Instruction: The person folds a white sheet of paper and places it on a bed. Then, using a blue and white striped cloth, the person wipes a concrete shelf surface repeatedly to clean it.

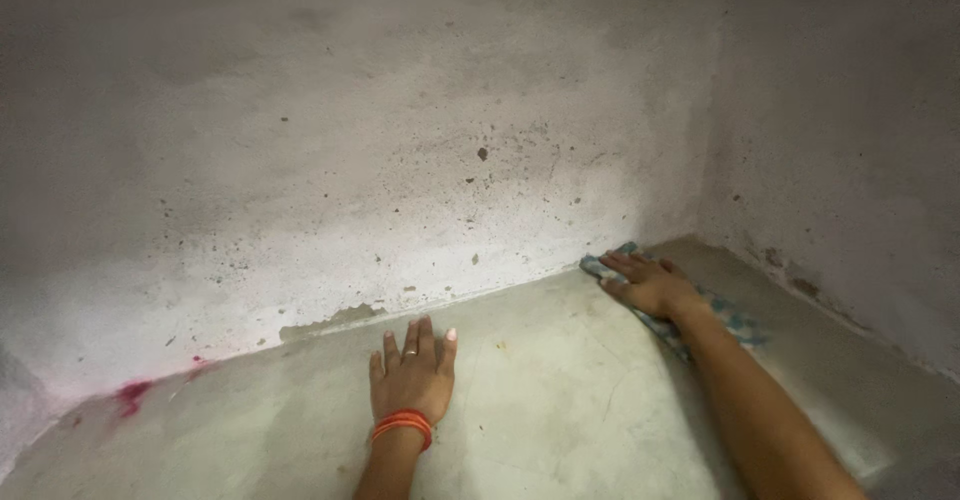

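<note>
A blue-and-white patterned cloth (735, 322) lies on the grey concrete floor (560, 400), reaching toward the corner where 2 stained walls (400, 140) meet. The right hand (650, 283) presses flat on the cloth, arm stretched forward. The left hand (412, 370), with orange bangles (402, 425), rests open, palm down, grasping nothing.

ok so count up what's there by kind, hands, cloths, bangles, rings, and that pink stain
hands: 2, left hand flat on the floor, right hand pressed on the cloth
cloths: 1, blue patterned cloth by the corner
orange bangles: a stack on the left wrist, exact number unclear, counted as 1
rings: 1, ring on the left hand
pink stains: 1, pink stain at the wall base
total: 6
</note>
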